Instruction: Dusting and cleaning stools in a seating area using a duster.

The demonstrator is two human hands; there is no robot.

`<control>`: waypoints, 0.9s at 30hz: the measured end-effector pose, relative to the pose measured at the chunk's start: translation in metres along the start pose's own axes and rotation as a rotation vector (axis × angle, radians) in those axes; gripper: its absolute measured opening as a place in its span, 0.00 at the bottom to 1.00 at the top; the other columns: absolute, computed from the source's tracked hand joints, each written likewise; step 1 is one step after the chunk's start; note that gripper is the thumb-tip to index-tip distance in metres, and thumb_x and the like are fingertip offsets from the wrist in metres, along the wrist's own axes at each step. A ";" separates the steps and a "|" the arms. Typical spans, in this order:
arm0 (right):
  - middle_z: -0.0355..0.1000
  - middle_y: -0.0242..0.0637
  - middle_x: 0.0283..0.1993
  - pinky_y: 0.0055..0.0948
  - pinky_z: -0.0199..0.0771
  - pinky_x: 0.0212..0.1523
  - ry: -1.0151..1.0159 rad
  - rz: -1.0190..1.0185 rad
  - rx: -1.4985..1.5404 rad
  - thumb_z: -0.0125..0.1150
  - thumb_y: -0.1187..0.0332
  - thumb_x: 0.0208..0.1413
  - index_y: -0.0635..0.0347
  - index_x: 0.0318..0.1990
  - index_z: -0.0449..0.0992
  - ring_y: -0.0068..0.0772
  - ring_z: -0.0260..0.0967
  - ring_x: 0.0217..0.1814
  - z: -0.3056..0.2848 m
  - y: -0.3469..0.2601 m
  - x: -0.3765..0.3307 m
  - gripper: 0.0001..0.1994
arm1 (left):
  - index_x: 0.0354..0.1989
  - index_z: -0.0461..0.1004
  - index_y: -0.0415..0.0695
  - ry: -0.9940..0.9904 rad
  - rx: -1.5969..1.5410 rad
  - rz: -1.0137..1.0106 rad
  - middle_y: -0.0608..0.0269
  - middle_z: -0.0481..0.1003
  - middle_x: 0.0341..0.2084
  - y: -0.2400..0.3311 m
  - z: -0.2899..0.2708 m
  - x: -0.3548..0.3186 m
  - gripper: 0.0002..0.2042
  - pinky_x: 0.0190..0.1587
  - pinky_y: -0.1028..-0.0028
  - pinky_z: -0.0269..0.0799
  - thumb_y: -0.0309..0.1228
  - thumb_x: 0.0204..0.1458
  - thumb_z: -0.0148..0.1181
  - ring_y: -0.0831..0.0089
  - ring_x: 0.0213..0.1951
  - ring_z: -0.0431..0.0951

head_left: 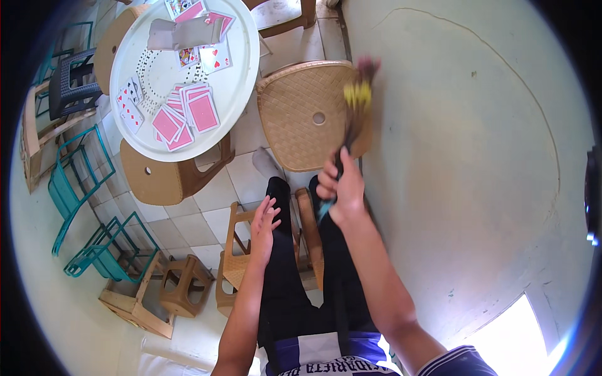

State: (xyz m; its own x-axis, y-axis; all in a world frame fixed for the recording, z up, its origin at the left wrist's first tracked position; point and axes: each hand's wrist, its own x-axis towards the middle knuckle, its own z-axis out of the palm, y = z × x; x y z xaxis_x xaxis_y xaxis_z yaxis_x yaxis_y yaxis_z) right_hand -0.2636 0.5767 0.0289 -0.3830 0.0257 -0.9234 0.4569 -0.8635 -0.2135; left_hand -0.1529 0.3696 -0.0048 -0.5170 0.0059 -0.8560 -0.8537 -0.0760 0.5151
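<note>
Brush [357, 100], blurred, its dark handle gripped tightly in the right hand [345, 193]; the yellow-and-reddish head extends forward beyond the fist, over the right edge of a tan stool [291, 113]. Left hand [264, 224] hangs loosely spread.

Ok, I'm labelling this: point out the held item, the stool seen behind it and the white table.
Held item [353, 121]: head view, on the blurred dark stretch below its yellow band.
Stool [295, 113]: head view, on the woven seat.
Table [237, 91]: head view, on its bare top.
</note>
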 end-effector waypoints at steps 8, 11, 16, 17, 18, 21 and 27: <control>0.52 0.23 0.22 0.20 0.40 0.15 0.184 0.003 -0.052 0.42 0.54 0.70 0.49 0.40 0.64 0.16 0.43 0.16 -0.040 0.023 -0.010 0.11 | 0.70 0.56 0.43 -0.004 0.032 0.009 0.54 0.63 0.66 -0.005 0.001 0.003 0.27 0.58 0.67 0.68 0.43 0.67 0.45 0.63 0.62 0.68; 0.53 0.22 0.22 0.20 0.42 0.16 -0.003 0.013 -0.125 0.44 0.54 0.70 0.50 0.41 0.66 0.15 0.44 0.16 0.003 -0.010 0.021 0.12 | 0.70 0.56 0.43 0.002 0.015 -0.014 0.55 0.64 0.65 -0.008 0.003 0.002 0.27 0.58 0.67 0.68 0.43 0.67 0.46 0.63 0.62 0.69; 0.54 0.22 0.21 0.20 0.43 0.15 -0.038 -0.059 -0.085 0.44 0.53 0.69 0.50 0.40 0.66 0.15 0.44 0.16 -0.001 -0.016 0.025 0.13 | 0.70 0.57 0.43 -0.013 0.016 0.001 0.55 0.64 0.65 -0.008 -0.003 0.002 0.27 0.58 0.67 0.69 0.43 0.66 0.47 0.64 0.61 0.69; 0.53 0.22 0.21 0.20 0.43 0.15 0.026 0.003 -0.019 0.44 0.53 0.70 0.51 0.39 0.66 0.15 0.44 0.16 -0.018 -0.004 0.018 0.13 | 0.70 0.57 0.43 -0.016 0.012 0.004 0.55 0.64 0.65 -0.006 -0.003 0.003 0.27 0.58 0.67 0.69 0.43 0.66 0.47 0.64 0.61 0.69; 0.53 0.22 0.21 0.19 0.42 0.15 0.093 0.043 -0.034 0.43 0.53 0.70 0.51 0.40 0.66 0.15 0.44 0.16 -0.039 0.009 0.014 0.13 | 0.70 0.57 0.43 -0.012 0.013 0.000 0.55 0.64 0.65 -0.005 -0.004 0.004 0.27 0.58 0.67 0.69 0.43 0.66 0.46 0.64 0.61 0.69; 0.54 0.22 0.22 0.18 0.45 0.14 0.248 -0.042 -0.257 0.43 0.54 0.70 0.52 0.42 0.67 0.14 0.47 0.16 -0.059 0.027 -0.008 0.13 | 0.69 0.58 0.44 0.009 -0.015 -0.007 0.56 0.65 0.64 -0.003 -0.010 0.004 0.26 0.58 0.67 0.69 0.43 0.66 0.47 0.64 0.61 0.69; 0.61 0.25 0.21 0.22 0.53 0.15 0.173 -0.493 -0.991 0.47 0.55 0.68 0.55 0.33 0.66 0.16 0.54 0.17 -0.039 0.015 0.035 0.16 | 0.67 0.62 0.45 0.006 -0.035 -0.014 0.57 0.66 0.63 -0.008 -0.011 0.003 0.24 0.58 0.66 0.69 0.44 0.67 0.47 0.63 0.61 0.70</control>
State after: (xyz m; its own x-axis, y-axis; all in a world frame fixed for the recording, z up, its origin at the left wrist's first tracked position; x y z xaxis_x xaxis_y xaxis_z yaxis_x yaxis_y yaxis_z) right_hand -0.2392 0.5844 -0.0186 -0.6171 0.3904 -0.6832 0.7531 0.0411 -0.6567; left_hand -0.1468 0.3593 -0.0121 -0.5049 0.0011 -0.8632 -0.8579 -0.1111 0.5017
